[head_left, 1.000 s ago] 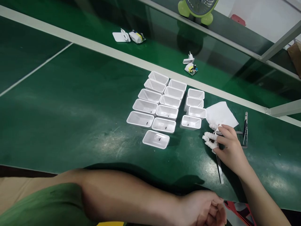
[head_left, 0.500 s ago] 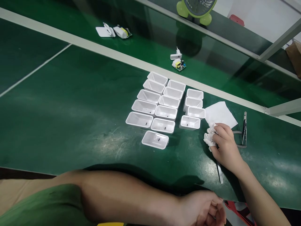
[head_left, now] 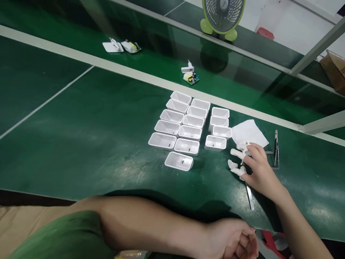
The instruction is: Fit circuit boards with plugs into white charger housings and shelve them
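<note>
My right hand (head_left: 260, 171) hovers over the table at the right, its fingers apart and their tips wrapped in white covers. Beneath it lies a slim metal tool (head_left: 249, 198), partly hidden. A white sheet (head_left: 249, 132) lies just beyond the fingers. Pliers with grey handles (head_left: 276, 147) are to the right. My left hand (head_left: 233, 237) is palm up at the table's front edge, its fingers loosely curled with gaps between them and nothing visible in them; the frame's bottom cuts it off. Several white open boxes (head_left: 179, 161) stand in columns left of my right hand.
A pale rail (head_left: 134, 73) crosses the table behind the boxes. Beyond it lie small circuit parts (head_left: 191, 78), more white parts (head_left: 131, 46) and a green fan (head_left: 224, 16). A cardboard box (head_left: 334, 72) is at the far right.
My right hand's white-tipped fingers have spread from a bunched position. The view has shifted, showing more of the fan. My left hand stays at the table's edge.
</note>
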`<state>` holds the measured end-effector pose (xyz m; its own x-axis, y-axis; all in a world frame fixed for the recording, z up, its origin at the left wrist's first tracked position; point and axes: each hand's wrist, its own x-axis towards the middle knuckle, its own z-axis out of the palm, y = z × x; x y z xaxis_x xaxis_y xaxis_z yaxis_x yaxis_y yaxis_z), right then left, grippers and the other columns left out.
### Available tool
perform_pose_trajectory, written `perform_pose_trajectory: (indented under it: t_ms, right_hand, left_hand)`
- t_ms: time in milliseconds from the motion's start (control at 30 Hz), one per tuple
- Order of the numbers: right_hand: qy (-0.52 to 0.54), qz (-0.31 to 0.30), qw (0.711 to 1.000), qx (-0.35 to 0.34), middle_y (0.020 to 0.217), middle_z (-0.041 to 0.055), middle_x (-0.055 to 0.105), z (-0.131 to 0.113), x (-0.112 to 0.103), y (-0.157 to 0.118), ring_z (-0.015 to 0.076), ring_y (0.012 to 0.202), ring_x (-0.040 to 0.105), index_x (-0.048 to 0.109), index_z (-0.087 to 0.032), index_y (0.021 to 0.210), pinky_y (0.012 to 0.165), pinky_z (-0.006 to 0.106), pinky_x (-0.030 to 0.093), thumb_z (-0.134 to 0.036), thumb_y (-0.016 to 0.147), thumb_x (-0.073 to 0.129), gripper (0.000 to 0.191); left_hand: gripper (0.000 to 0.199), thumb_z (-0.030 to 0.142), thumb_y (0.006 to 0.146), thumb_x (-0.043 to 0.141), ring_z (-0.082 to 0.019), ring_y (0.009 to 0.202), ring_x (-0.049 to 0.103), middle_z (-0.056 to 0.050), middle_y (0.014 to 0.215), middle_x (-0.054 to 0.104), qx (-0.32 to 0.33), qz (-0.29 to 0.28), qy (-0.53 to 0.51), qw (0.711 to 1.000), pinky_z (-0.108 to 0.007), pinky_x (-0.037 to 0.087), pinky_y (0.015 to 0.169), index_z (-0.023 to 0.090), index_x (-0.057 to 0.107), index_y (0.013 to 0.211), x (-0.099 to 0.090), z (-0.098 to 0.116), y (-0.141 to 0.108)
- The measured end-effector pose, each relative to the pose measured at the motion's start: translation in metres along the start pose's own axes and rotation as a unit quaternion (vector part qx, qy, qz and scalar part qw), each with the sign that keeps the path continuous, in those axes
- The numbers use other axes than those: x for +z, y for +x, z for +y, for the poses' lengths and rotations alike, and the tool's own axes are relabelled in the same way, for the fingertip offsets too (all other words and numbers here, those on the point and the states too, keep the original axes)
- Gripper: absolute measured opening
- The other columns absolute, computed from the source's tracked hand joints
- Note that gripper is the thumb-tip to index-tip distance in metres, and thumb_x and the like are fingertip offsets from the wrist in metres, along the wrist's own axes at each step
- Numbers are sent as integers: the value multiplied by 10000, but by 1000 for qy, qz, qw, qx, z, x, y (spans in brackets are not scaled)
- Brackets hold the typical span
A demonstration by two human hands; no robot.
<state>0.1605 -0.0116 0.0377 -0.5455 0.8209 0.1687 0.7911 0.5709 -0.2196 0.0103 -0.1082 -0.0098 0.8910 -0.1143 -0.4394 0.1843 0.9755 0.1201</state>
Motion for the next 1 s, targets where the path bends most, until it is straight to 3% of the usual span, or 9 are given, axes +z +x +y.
perform_pose_trajectory:
  t_ms: [167, 267, 333, 467, 533, 667, 833, 900, 1000]
  right_hand:
    - [41, -29, 998, -31, 1243, 154, 522, 0, 9, 0, 344, 1261, 410, 673, -168, 954, 1014, 553, 467, 14, 743, 522, 317]
    - [29, -23, 998, -42, 1291, 153, 525, 1, 12, -4, 358, 1304, 399, 653, -181, 934, 994, 565, 487, -7, 744, 512, 294]
    - [15, -24, 999, -45, 1325, 149, 519, 4, 16, -10, 373, 1346, 377, 627, -200, 911, 957, 567, 516, -49, 754, 509, 248]
    - [-16, 11, 998, -65, 1362, 122, 515, 17, 36, -18, 385, 1373, 375, 602, -238, 891, 844, 535, 573, -67, 745, 454, 269]
    - [-26, 46, 996, -79, 1336, 109, 543, 24, 47, -19, 383, 1355, 407, 612, -252, 909, 836, 538, 567, -70, 744, 432, 305]
    - [-40, 96, 989, -102, 1262, 114, 598, 33, 62, -16, 396, 1285, 477, 623, -254, 894, 819, 544, 548, -99, 741, 445, 282]
    - [-61, 109, 984, -125, 1289, 137, 586, 34, 70, -14, 403, 1279, 466, 642, -239, 906, 858, 565, 518, -108, 769, 444, 274]
    - [-79, 100, 983, -131, 1284, 140, 586, 30, 67, -14, 407, 1280, 460, 642, -234, 880, 864, 572, 513, -95, 773, 444, 265]
    - [-101, 82, 984, -124, 1270, 140, 594, 26, 59, -13, 406, 1286, 459, 636, -230, 818, 877, 559, 516, -86, 772, 486, 214]
  left_hand:
    - [256, 383, 776, 500, -101, 532, 394, 7, 618, 474, 90, 3, 155, 984, -207, 264, 507, 158, 574, 679, 19, 18, -25]
    - [230, 388, 849, 527, -113, 657, 455, -3, 743, 514, 246, 33, 332, 910, -218, 373, 645, 181, 576, 764, 31, 33, -71]
    - [186, 368, 888, 531, -167, 794, 548, -47, 871, 583, 361, 158, 458, 797, -275, 444, 775, 198, 596, 851, 30, 35, -101]
    - [134, 302, 929, 489, -248, 959, 589, -106, 969, 598, 489, 592, 473, 432, -364, 470, 855, 209, 577, 969, -3, 26, -131]
    - [144, 309, 928, 489, -237, 873, 593, -96, 948, 578, 478, 666, 453, 350, -343, 497, 743, 215, 576, 994, -24, 22, -130]
    - [190, 326, 879, 575, -208, 800, 592, -87, 996, 538, 441, 703, 461, 314, -317, 517, 667, 219, 574, 1036, -44, 18, -117]
    - [204, 321, 864, 580, -186, 762, 559, -57, 922, 501, 471, 718, 447, 253, -314, 514, 685, 205, 555, 1030, -37, 27, -123]
    - [135, 324, 909, 508, -182, 771, 547, -48, 879, 507, 480, 733, 429, 217, -324, 510, 731, 205, 551, 959, -40, 45, -145]
    - [125, 295, 943, 510, -178, 842, 564, -53, 896, 556, 460, 754, 414, 220, -327, 511, 802, 191, 558, 891, -61, 100, -192]
